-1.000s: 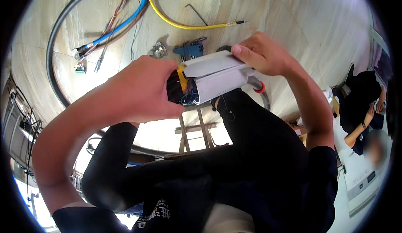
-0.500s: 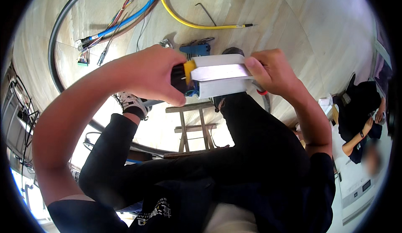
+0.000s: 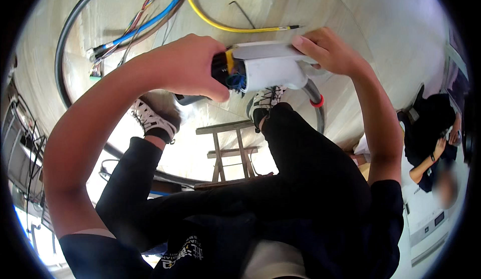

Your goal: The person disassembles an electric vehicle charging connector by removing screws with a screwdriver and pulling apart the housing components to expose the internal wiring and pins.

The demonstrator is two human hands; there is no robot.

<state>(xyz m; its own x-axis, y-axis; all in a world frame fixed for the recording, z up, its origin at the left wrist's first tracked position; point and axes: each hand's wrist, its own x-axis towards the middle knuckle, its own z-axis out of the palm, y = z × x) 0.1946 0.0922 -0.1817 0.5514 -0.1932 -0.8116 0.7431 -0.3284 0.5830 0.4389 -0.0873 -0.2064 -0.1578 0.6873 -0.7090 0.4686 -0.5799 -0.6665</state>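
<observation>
Above the floor and between my hands is a white plug housing (image 3: 273, 73), like a charging plug, with a black front end (image 3: 220, 67) and a yellow ring (image 3: 230, 61). Blue wires (image 3: 237, 80) show at its open side. My left hand (image 3: 193, 66) is closed around the black end, thumb underneath. At the other end my right hand (image 3: 328, 51) grips the housing's upper edge with the thumb against it; the fingertips are partly hidden. A thick grey cable (image 3: 319, 116) with a red ring (image 3: 317, 101) hangs from the housing's right end.
A blue cable (image 3: 165, 16), a yellow cable (image 3: 220, 26) and a hex key (image 3: 242, 14) lie on the floor ahead. A wooden stool frame (image 3: 228, 154) stands between my legs. Another person (image 3: 433, 133) sits at the right, near a white cabinet (image 3: 426, 229).
Both hands have lifted the housing away from me and turned it, so its rounded white side now faces up. More of the grey cable and my right shoe show.
</observation>
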